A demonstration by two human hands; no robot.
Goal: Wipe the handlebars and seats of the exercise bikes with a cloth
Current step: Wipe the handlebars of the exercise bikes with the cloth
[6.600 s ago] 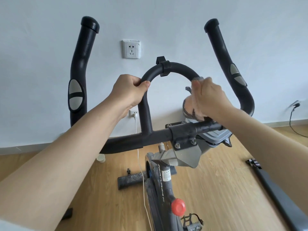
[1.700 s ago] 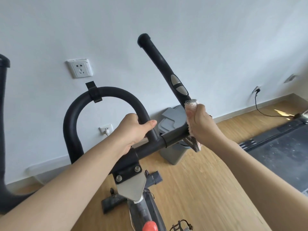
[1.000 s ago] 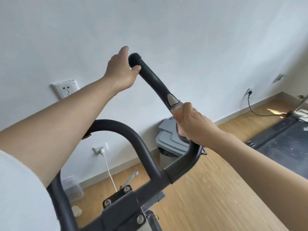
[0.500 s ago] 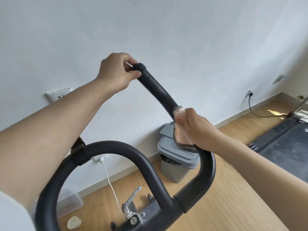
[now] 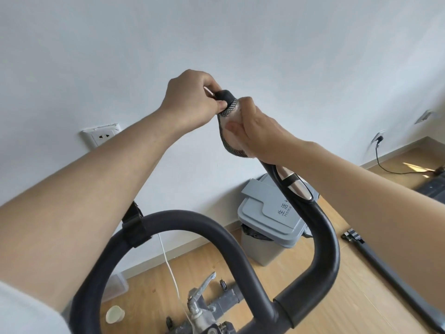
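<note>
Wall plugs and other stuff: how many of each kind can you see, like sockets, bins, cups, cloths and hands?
Wall sockets: 3, one, another with a black cable, and one at the far right
Grey bin: 1
Cup on the floor: 1
Cloth: 1
Hands: 2, left hand, right hand
Total: 8

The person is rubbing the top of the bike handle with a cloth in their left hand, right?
Not quite. The head view shows the cloth in the right hand, rubbing near the handle's top. The left hand just grips the handle tip.
</note>
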